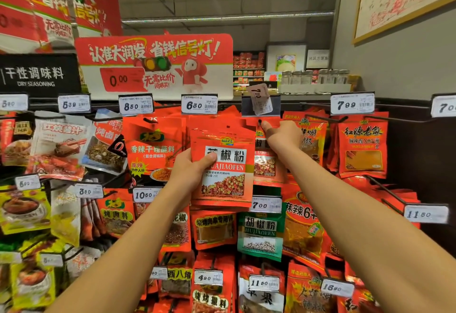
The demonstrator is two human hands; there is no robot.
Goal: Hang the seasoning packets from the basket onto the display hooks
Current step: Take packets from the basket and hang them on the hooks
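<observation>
Her left hand (pixel 191 167) gripped a stack of packets (pixel 223 167) upright; the hook tip (pixel 259 122) lay up-right of it, beside her right hand (pixel 283 137), pinching a hung packet.

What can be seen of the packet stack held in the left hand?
The packet stack is several glossy red plastic sachets, fanned slightly, the front one printed HUAJIAOFEN with a white label band and a photo of red peppercorns. It is upright, facing the camera, before the hanging display. The left hand grips its left edge, thumb across the front.
</observation>
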